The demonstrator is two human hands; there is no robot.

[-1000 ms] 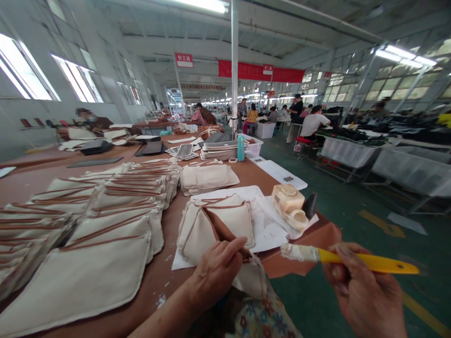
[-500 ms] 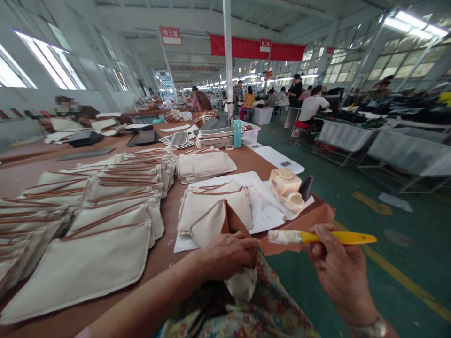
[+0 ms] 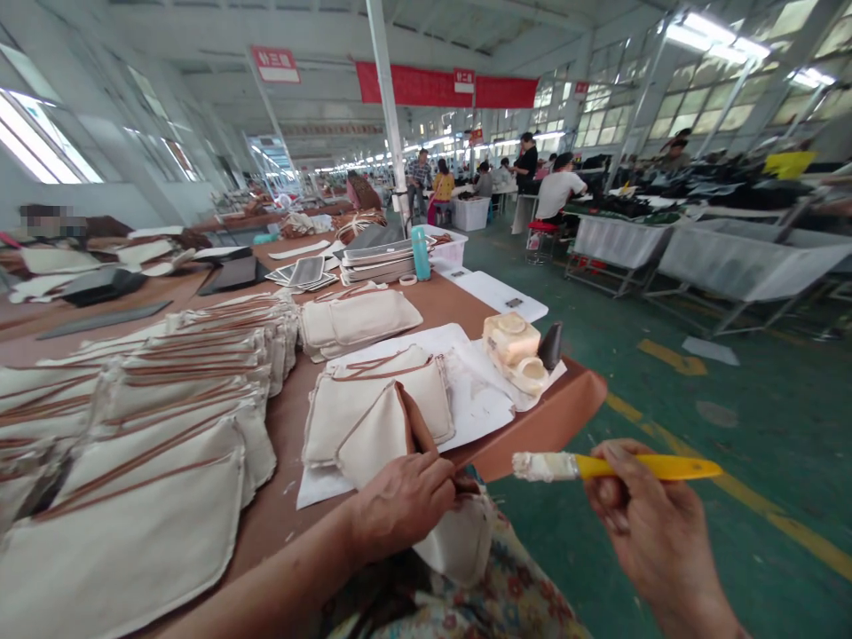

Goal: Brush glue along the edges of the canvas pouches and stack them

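Note:
My right hand grips a paintbrush by its yellow handle, held level with the whitened bristles pointing left, off the table's edge. My left hand is closed on a cream fabric pouch with brown trim. The pouch gapes near my fingers, showing its brown lining, and its lower end hangs over my lap. My fingertips are partly hidden in its folds. Beneath it, another cream pouch lies on white paper. The brush and the held pouch are apart.
Overlapping rows of cream pouches cover the left of the brown table. A stained plastic container stands at the right corner beside a dark cone-shaped piece. Farther back are a turquoise bottle and stacked panels. Several people work beyond.
The view has turned right, so the table and its things sit farther left. The brush stays in my right hand, and my left hand keeps its hold on the pouch.

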